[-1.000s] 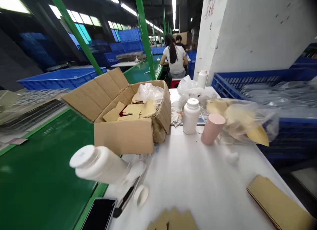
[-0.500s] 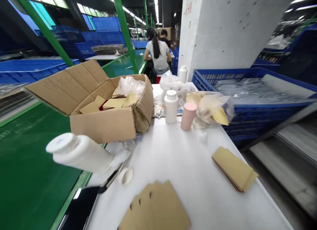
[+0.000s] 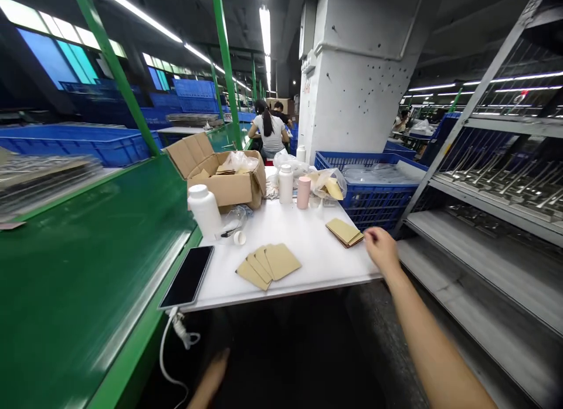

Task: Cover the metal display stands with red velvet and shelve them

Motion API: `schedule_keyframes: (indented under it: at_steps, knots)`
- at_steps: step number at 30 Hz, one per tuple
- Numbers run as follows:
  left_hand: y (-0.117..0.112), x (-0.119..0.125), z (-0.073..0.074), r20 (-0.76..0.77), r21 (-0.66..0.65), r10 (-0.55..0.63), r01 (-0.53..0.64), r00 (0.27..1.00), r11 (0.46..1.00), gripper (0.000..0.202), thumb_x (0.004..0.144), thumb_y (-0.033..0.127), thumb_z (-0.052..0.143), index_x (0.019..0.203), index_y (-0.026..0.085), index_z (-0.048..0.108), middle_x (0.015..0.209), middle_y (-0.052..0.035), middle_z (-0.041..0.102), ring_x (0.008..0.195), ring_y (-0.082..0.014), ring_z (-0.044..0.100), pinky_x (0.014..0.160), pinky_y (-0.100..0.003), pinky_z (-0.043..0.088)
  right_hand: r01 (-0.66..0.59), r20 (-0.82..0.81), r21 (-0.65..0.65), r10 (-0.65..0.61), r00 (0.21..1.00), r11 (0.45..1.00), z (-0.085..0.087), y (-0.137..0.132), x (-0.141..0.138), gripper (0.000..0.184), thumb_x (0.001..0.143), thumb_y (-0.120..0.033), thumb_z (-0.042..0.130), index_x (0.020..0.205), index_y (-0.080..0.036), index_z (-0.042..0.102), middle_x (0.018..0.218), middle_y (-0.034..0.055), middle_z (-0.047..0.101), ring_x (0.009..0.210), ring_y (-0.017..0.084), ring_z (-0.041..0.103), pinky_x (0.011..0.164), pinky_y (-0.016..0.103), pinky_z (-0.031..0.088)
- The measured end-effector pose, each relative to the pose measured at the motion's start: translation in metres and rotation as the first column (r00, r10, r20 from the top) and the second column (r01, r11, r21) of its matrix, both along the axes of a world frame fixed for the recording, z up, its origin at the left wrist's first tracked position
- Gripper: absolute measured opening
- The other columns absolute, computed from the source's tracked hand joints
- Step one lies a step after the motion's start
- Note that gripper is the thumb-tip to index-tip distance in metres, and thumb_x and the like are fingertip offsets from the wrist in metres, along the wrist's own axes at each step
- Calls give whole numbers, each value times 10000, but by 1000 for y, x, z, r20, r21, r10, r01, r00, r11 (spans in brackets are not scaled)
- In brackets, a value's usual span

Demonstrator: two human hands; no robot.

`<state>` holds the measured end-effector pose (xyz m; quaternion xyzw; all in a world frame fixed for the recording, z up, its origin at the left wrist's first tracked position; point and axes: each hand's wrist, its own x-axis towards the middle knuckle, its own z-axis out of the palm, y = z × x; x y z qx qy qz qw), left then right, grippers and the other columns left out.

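Note:
My right hand (image 3: pixel 382 249) is at the table's right edge, its fingers curled together at the near corner of a small stack of brown paper envelopes (image 3: pixel 343 232). Whether the fingertips grip the stack cannot be made out. Low in the view, below the table, my left hand (image 3: pixel 216 365) is blurred against the dark, its fingers indistinct. Several more brown envelopes (image 3: pixel 269 263) lie fanned out on the white table (image 3: pixel 316 262). A black tablet-like screen (image 3: pixel 187 277) lies at the table's left edge, with a white cable (image 3: pixel 163 356) hanging down.
An open cardboard box (image 3: pixel 224 189) holds more envelopes. White bottles (image 3: pixel 204 212), a pink bottle (image 3: pixel 303 193) and a plastic bag (image 3: pixel 329 183) stand around it. Left runs a green conveyor (image 3: pixel 88 268). Right are a blue crate (image 3: pixel 373 200) and a metal rack (image 3: pixel 484 209). People sit beyond.
The view has drawn back and widened, showing the table's near edge and the rack. Both my hands have come into view. The leaning white bottle now appears nearly upright.

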<state>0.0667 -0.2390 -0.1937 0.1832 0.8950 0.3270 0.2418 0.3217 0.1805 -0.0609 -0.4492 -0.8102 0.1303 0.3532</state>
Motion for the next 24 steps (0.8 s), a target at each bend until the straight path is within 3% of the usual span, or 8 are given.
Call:
schedule_keyframes:
  at_steps: [3,6,10,14,24]
  knots:
    - [-9,2,-7,17,-19,6,-6,1000,1000,297,910,272,482,1120,89,582,1142,-133,639,1101,-245,601,992,-420,450,-108,168,-34,112,979,994,23,7,-66,243,833,-250,517,1015,-152,645,1141,128,636,1117,233,532,967,310,370]
    - [-22,16,-10,-10,32,-27,27,1000,999,423,851,288,446,1197,66,546,1272,-157,580,1247,-240,507,1095,-353,353,-99,318,-121,133,939,988,23,8,-97,305,840,-313,571,1074,-123,617,1181,148,605,1120,260,533,948,388,387]
    - [-43,37,-13,-65,100,-39,45,997,994,601,763,420,445,1244,69,520,1336,-163,529,1287,-268,464,1123,-371,315,-90,442,-207,175,880,974,17,11,-102,339,885,-406,560,1079,-130,601,1112,99,624,1020,216,588,900,416,446]
    - [-52,42,-13,-77,107,-77,86,994,991,694,740,488,412,1275,51,492,1354,-185,500,1300,-294,440,1123,-409,309,-108,495,-236,215,842,966,21,18,-100,333,899,-414,556,1066,-131,609,1089,91,629,979,192,602,869,385,481]
    - [-32,54,4,-80,56,-222,226,972,972,577,786,384,432,1277,90,501,1354,-151,506,1285,-264,452,1118,-395,317,-139,578,-238,255,775,961,29,18,-101,315,923,-397,531,1080,-135,607,1096,83,625,980,187,606,870,393,495]
